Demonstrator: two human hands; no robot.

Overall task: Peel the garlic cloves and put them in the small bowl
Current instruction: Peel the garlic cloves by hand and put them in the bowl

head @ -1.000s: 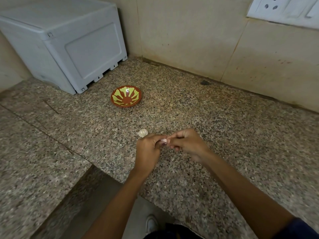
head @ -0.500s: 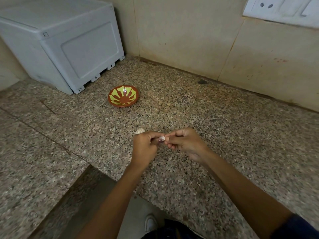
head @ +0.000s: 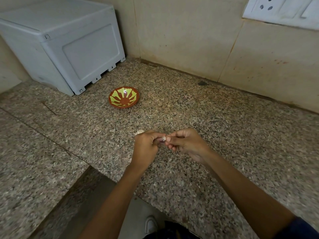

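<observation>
Both hands (head: 165,145) pinch one garlic clove (head: 162,139) — small bowl (head: 124,97) well beyond.

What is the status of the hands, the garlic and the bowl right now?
Left hand and right hand both pinch one small pale garlic clove. Red-and-yellow patterned small bowl holds no cloves. Speckled granite counter between: nothing in the way.

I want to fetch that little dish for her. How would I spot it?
Start at the big grey plastic box in the counter's far corner. Just in front of it on the speckled counter sits the small bowl, brown with yellow-green petals.
</observation>
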